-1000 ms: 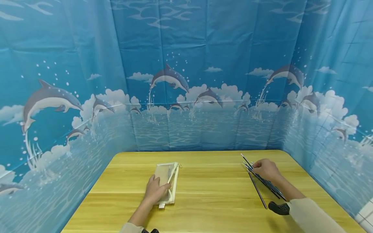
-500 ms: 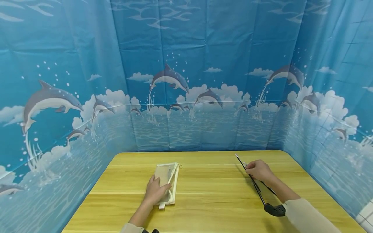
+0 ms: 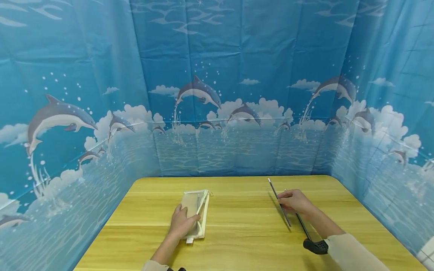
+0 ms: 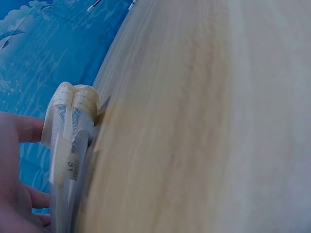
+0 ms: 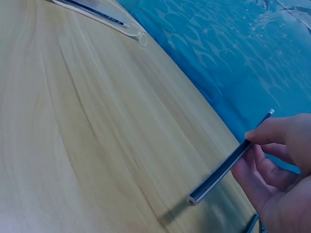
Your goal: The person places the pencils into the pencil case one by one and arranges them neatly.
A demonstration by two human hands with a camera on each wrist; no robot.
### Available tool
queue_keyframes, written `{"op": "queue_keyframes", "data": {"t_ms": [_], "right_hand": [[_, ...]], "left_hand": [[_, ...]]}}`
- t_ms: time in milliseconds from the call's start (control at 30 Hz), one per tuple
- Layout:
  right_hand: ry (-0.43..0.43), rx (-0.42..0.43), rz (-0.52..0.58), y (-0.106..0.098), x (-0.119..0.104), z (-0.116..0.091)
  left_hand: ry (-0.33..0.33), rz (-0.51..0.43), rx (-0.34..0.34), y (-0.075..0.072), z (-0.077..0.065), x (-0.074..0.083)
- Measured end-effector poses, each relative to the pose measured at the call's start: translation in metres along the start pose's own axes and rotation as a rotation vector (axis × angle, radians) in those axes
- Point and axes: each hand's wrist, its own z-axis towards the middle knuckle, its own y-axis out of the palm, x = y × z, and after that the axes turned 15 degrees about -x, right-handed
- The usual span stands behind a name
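The right hand (image 3: 296, 202) pinches one dark pencil (image 5: 218, 174) between its thumb and fingers. The pencil is over the right side of the bench (image 3: 237, 210), and its shadow falls on the wood. It slants, with its white end toward the curtain (image 3: 220, 150). Another dark pencil (image 3: 303, 226) is under the right hand, partly hidden by it.

The left hand (image 3: 181, 224) rests on the cream pouch (image 3: 202, 214) with its fingers spread over the top. The pouch lies flat on the left side of the bench, well apart from the right hand. It has see-through sides, a small ring (image 5: 143, 39) and a white tag (image 3: 190, 240). A pencil inside (image 5: 99, 12) shows through.

The curtain is blue, with jumping dolphins. A black thing (image 3: 316, 246) sits by the cream right sleeve (image 3: 352, 252).
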Motion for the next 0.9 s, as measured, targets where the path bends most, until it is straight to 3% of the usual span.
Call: {"op": "queue_keyframes", "data": {"t_ms": [233,533,900], "right_hand": [[-0.007,-0.038,0.169,0.015,0.007,0.006],[-0.019,-0.06,0.301,0.04,0.011,0.016],[-0.028,-0.087,0.357,0.067,0.008,0.024]], "left_hand": [[0.004,0.015,0.006,0.002,0.002,0.0],[0.004,0.026,0.015,0.001,-0.001,0.001],[-0.005,0.013,0.007,0.001,-0.003,0.004]]}}
